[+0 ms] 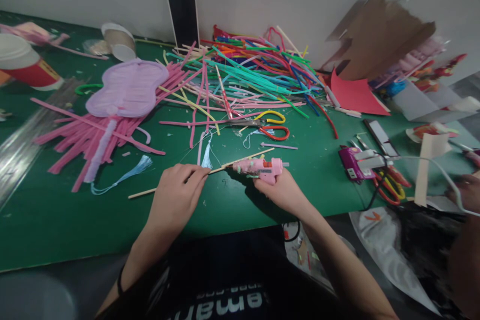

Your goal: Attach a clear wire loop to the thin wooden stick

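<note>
My left hand point(179, 187) pinches a thin wooden stick point(143, 193), which slants across the green table point(123, 237) and comes out past my fingertips. In my right hand point(282, 191) is a pink hot glue gun point(257, 167), gripped by its handle, its nozzle pointing left at the stick close to my left fingers. Whether the nozzle touches the stick I cannot tell. Just behind my left fingertips lies a light blue tassel point(207, 154). Scissors point(262, 121) with yellow and red handles rest beyond the glue gun.
A lilac pipe-cleaner fan shape point(127, 87) lies on pink pipe cleaners point(67, 155). Colourful pipe cleaners point(258, 77) are heaped before a phone point(183, 17). Paper cups point(28, 62) stand left. At right are a purple power adapter point(354, 162) with cables and another person's hand point(465, 192).
</note>
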`<state>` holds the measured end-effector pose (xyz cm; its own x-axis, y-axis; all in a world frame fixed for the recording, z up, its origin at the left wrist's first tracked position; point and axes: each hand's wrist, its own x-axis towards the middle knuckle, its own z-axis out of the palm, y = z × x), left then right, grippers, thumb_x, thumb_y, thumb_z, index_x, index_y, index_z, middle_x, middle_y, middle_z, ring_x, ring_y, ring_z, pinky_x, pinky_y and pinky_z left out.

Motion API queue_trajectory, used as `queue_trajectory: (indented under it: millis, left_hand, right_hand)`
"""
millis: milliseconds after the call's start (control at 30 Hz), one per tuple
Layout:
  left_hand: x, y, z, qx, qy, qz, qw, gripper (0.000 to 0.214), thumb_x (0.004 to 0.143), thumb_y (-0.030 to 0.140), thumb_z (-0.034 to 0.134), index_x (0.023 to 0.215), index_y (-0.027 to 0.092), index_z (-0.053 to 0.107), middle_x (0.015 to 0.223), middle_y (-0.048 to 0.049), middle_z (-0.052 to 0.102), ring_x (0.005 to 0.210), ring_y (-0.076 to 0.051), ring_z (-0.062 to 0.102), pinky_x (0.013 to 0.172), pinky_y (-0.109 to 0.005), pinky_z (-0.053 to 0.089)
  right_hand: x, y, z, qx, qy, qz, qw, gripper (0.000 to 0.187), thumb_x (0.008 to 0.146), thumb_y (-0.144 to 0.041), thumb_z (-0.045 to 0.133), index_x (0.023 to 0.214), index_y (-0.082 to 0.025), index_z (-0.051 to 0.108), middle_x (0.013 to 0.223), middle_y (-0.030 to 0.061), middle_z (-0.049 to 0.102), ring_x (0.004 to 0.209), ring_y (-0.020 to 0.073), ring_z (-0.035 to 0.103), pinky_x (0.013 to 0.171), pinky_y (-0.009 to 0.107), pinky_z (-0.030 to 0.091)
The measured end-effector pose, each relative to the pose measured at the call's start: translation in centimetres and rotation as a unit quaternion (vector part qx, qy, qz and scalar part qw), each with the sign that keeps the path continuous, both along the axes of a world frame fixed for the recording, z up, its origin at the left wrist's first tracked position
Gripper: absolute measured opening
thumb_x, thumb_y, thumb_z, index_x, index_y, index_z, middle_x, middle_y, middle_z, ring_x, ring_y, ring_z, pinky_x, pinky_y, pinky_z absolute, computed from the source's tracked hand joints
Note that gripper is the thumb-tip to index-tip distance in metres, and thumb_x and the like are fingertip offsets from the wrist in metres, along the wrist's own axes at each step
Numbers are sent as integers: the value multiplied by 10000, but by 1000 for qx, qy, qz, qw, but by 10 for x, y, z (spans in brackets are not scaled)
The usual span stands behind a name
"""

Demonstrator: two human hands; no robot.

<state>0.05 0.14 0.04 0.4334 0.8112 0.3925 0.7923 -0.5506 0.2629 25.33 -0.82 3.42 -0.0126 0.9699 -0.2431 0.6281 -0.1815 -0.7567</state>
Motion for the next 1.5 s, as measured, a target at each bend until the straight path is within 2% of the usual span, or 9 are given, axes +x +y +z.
queue_trajectory:
  millis: [100,300,767,1000,1500]
  left_hand:
    - [0,0,0,-6,0,3,1000,264,999,252,456,1069,168,696,1004,-99,725,886,-260,631,746,-396,452]
    - [0,0,1,-4,1,-1,1000,263,1002,243,449,1062,162,692,997,-98,722,876,-257,623,736,-388,444]
    - [0,1,1,-11,2,2,1000,270,1004,253,443,1062,175,695,998,-97,728,864,-252,629,737,-387,449]
    - [0,0,0,-5,-1,3,1000,258,998,245,455,1062,182,697,994,-92,726,873,-254,632,739,-386,450]
    - [0,1,1,-22,0,0,1000,289,1001,263,438,1066,178,706,1002,-107,727,869,-263,634,734,-406,462]
  right_hand:
    - [0,-1,0,5,3,3,1000,114,708,-260,532,628,-208,470,560,-59,449,538,103,397,512,241,320]
    - [1,3,-3,-6,-4,-41,999,164,725,-297,546,604,-208,481,514,-48,479,501,109,423,503,246,322]
    - [0,-1,0,-7,1,-5,1000,122,705,-273,543,633,-207,470,554,-60,453,527,102,408,501,238,317]
    - [1,2,-3,-3,-6,-42,999,167,728,-297,553,602,-208,487,534,-43,501,511,113,446,509,243,346]
    - [1,0,-1,-18,-7,-22,1000,116,719,-280,550,641,-204,511,538,-53,494,513,107,441,505,244,320]
